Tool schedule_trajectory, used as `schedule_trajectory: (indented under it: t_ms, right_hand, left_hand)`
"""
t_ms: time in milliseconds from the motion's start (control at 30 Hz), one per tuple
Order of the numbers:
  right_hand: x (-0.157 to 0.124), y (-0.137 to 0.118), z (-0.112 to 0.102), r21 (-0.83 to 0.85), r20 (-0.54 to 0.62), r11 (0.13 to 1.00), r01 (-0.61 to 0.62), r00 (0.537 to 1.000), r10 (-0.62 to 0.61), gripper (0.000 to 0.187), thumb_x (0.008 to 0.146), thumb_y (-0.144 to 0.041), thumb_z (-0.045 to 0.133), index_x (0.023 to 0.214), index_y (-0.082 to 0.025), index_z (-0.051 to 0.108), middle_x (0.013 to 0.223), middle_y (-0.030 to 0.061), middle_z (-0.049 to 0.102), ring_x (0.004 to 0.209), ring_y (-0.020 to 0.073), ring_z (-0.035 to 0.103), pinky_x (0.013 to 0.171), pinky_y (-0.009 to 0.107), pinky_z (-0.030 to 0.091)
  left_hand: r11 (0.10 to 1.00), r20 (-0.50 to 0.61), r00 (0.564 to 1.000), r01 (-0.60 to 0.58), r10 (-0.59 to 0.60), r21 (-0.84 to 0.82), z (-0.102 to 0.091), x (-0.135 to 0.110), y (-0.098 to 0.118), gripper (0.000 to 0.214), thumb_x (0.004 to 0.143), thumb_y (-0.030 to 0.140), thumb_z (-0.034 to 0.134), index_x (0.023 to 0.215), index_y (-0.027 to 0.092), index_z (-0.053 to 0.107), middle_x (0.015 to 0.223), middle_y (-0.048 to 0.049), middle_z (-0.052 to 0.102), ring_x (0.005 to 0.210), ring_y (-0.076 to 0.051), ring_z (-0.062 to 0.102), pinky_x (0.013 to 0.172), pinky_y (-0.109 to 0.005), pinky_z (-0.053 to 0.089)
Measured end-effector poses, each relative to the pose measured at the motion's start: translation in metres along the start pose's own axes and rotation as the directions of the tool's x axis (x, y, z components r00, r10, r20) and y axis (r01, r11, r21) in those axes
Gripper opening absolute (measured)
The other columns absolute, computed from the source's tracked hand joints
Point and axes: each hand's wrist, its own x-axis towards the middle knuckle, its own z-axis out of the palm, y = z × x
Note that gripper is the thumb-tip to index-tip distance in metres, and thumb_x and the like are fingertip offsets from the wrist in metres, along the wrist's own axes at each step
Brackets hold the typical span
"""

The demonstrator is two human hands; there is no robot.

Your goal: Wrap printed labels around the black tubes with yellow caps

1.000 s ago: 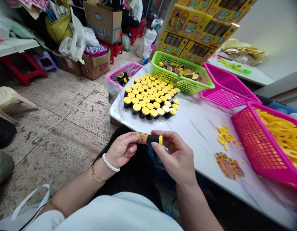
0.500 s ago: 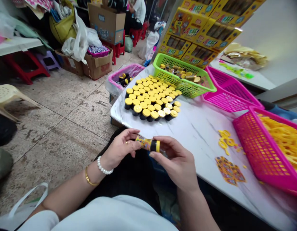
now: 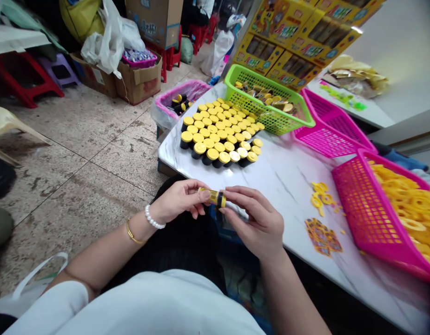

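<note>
Just off the table's edge, a small tube (image 3: 215, 197) with a yellow printed label, a black band and a yellow end lies sideways between my hands. My left hand (image 3: 180, 200) pinches its labelled end between thumb and fingers. At the yellow end, the thumb and fingertips of my right hand (image 3: 256, 221) close on the tube from both sides. Beyond them, many black containers with yellow lids (image 3: 220, 135) stand upright in a tight group on the table. Flat printed stickers (image 3: 322, 236) and loose yellow plastic rings (image 3: 320, 197) lie to the right.
The white marbled table (image 3: 281, 186) holds a green basket (image 3: 270, 111) of mixed small pieces and a pink basket (image 3: 371, 218) of yellow rings. Another pink basket (image 3: 331, 128) is behind. Yellow boxes (image 3: 291, 37) are stacked at the back. A lined pink bin (image 3: 166, 97) stands left.
Both hands have moved slightly up in the view with the tube. The tube has turned, showing another side of its label, and the right fingers have closed in on its yellow end.
</note>
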Motion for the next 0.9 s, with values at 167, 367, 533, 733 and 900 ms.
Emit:
schedule_trajectory:
  t_ms: [167, 367, 533, 733, 900]
  right_hand:
    - [-0.002, 0.002, 0.009, 0.043, -0.036, 0.994, -0.096, 0.995, 0.097, 0.028, 0.082, -0.014, 0.076, 0.107, -0.026, 0.074, 0.098, 0.0047, 0.074, 0.083, 0.0181, 0.073, 0.077, 0.034, 0.065]
    - [-0.007, 0.009, 0.014, 0.232, -0.041, 0.939, -0.253, 0.962, 0.269, 0.028, 0.084, -0.017, 0.074, 0.111, -0.026, 0.073, 0.101, 0.0042, 0.073, 0.087, 0.0181, 0.074, 0.079, 0.034, 0.066]
    - [-0.004, 0.006, 0.009, 0.129, -0.097, 0.977, -0.169, 0.978, 0.182, 0.024, 0.077, -0.021, 0.082, 0.099, -0.025, 0.076, 0.098, 0.0058, 0.076, 0.086, 0.0208, 0.074, 0.079, 0.037, 0.065]
    - [0.002, 0.001, 0.013, 0.449, 0.068, 0.729, -0.517, 0.833, 0.549, 0.026, 0.080, -0.043, 0.081, 0.092, -0.020, 0.073, 0.075, 0.0023, 0.077, 0.061, 0.0168, 0.072, 0.061, 0.031, 0.064]
    - [0.006, -0.001, 0.000, 0.485, 0.130, 0.781, -0.394, 0.915, 0.381, 0.031, 0.080, -0.033, 0.083, 0.110, -0.028, 0.076, 0.105, 0.0048, 0.077, 0.085, 0.0193, 0.075, 0.074, 0.033, 0.064]
  left_hand:
    - [0.968, -0.055, 0.978, -0.188, 0.199, 0.165, 0.014, 0.004, -0.002, 0.031, 0.073, 0.031, 0.084, 0.092, 0.013, 0.069, 0.077, -0.0009, 0.067, 0.064, -0.009, 0.060, 0.058, -0.020, 0.050]
    - [0.963, -0.041, 0.984, -0.163, 0.175, 0.214, 0.013, 0.005, 0.000, 0.045, 0.080, 0.045, 0.077, 0.109, 0.013, 0.065, 0.069, 0.0008, 0.066, 0.053, -0.011, 0.060, 0.048, -0.022, 0.050]
    - [0.953, -0.040, 0.973, -0.215, 0.228, 0.212, 0.010, -0.001, 0.003, 0.031, 0.082, 0.037, 0.076, 0.099, 0.013, 0.066, 0.069, 0.0003, 0.066, 0.052, -0.009, 0.058, 0.047, -0.020, 0.047]
    - [0.911, -0.041, 0.923, -0.369, 0.382, 0.186, 0.022, 0.004, 0.004, 0.030, 0.080, 0.035, 0.078, 0.100, 0.014, 0.069, 0.085, -0.0039, 0.072, 0.068, -0.011, 0.065, 0.063, -0.022, 0.054]
    - [0.973, -0.044, 0.979, -0.192, 0.199, 0.124, 0.022, 0.003, 0.008, 0.048, 0.076, 0.057, 0.078, 0.094, 0.014, 0.066, 0.063, 0.0029, 0.060, 0.047, -0.007, 0.051, 0.042, -0.018, 0.040]
